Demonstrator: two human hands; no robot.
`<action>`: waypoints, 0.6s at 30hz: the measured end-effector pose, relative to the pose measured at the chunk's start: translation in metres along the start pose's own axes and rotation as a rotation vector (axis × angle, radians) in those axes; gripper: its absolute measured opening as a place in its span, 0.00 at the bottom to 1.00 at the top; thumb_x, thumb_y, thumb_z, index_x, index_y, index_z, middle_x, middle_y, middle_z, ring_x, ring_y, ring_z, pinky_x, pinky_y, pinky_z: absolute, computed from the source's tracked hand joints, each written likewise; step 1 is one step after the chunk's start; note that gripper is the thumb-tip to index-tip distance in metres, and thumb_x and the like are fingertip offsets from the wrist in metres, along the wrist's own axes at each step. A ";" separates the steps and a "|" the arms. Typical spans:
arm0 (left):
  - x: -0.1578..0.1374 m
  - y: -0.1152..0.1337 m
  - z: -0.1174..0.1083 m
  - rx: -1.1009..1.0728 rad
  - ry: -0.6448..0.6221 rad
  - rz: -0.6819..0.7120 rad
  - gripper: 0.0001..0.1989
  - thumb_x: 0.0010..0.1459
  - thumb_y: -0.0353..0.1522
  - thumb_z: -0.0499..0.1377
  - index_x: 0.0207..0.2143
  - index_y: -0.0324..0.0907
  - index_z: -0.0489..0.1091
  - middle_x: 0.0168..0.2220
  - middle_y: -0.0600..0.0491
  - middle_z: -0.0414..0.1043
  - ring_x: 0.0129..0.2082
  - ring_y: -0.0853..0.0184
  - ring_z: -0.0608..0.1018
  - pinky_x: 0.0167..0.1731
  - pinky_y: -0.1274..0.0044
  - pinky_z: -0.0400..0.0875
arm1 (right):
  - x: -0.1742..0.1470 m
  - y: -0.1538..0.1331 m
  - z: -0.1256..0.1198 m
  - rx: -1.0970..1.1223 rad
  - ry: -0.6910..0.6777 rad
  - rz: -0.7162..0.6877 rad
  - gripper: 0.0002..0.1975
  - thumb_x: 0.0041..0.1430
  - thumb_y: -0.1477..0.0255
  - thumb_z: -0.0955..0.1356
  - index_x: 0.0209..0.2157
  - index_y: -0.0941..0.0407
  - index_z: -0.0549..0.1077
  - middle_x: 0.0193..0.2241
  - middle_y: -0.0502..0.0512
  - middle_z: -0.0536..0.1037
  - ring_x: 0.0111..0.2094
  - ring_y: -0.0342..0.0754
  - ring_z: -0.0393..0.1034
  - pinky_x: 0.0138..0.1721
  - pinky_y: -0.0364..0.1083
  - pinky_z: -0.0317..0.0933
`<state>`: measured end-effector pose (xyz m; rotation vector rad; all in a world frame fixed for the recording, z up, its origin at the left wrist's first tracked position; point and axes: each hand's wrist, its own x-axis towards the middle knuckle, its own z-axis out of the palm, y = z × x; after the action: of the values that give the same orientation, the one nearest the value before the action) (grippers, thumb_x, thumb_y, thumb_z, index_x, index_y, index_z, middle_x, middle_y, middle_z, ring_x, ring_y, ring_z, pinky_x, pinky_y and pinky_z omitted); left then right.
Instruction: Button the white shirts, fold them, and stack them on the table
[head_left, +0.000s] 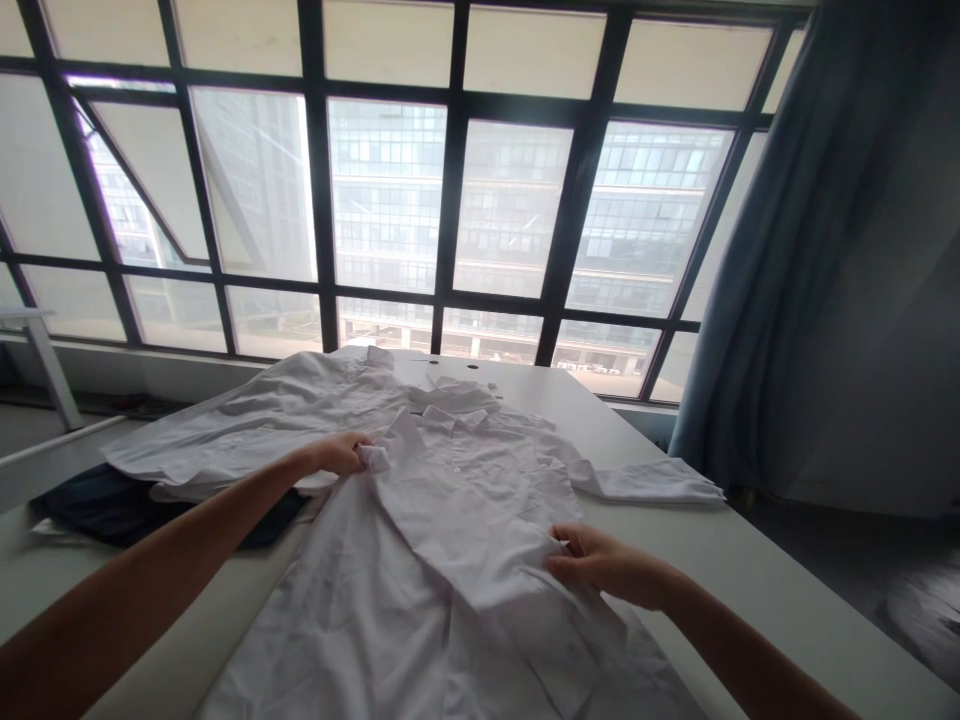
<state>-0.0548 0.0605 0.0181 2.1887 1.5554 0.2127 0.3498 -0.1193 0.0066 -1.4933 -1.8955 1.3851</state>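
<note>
A white button-up shirt (465, 500) lies spread over the table in front of me, its collar toward the window and its lower part reaching the near edge of the view. My left hand (341, 454) is closed on a bunched bit of its fabric at the left, near the shoulder. Lower on the right, my right hand (592, 562) pinches the shirt's cloth between thumb and fingers. A fold of cloth runs slantwise between the two hands. One sleeve (649, 480) stretches out to the right across the tabletop.
Other white shirts (277, 410) lie at the left and back, partly over a dark folded garment (97, 505). The white table (780, 590) ends along a slanting right edge. Beyond are a large window (386, 190) and a grey-blue curtain (780, 300).
</note>
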 end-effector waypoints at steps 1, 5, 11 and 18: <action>0.000 0.001 -0.001 0.014 0.026 -0.018 0.26 0.45 0.23 0.54 0.49 0.35 0.72 0.34 0.53 0.78 0.33 0.63 0.80 0.28 0.79 0.72 | 0.000 0.003 0.000 0.012 0.019 0.012 0.29 0.49 0.49 0.71 0.42 0.60 0.73 0.37 0.54 0.76 0.39 0.49 0.70 0.39 0.45 0.64; -0.008 0.007 -0.003 0.175 0.179 -0.021 0.22 0.48 0.22 0.52 0.47 0.35 0.72 0.39 0.47 0.77 0.40 0.61 0.79 0.37 0.75 0.73 | -0.003 0.013 0.003 -0.077 0.111 0.112 0.30 0.49 0.52 0.71 0.48 0.59 0.73 0.47 0.60 0.76 0.50 0.56 0.69 0.53 0.51 0.61; -0.022 0.008 0.007 0.408 0.254 -0.033 0.10 0.50 0.25 0.56 0.35 0.38 0.74 0.41 0.40 0.76 0.45 0.51 0.78 0.43 0.66 0.70 | -0.014 0.010 0.008 -0.254 0.060 0.204 0.23 0.51 0.56 0.70 0.42 0.60 0.76 0.42 0.58 0.78 0.47 0.56 0.70 0.50 0.50 0.62; -0.020 0.008 0.015 0.472 0.270 0.112 0.15 0.55 0.24 0.52 0.42 0.42 0.73 0.45 0.47 0.74 0.42 0.57 0.77 0.43 0.71 0.68 | -0.025 0.003 0.008 -0.245 0.050 0.193 0.26 0.51 0.52 0.70 0.42 0.59 0.76 0.45 0.58 0.77 0.48 0.56 0.70 0.51 0.49 0.61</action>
<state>-0.0498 0.0357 0.0106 2.7093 1.7703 0.1973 0.3550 -0.1451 0.0068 -1.8526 -1.9914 1.2128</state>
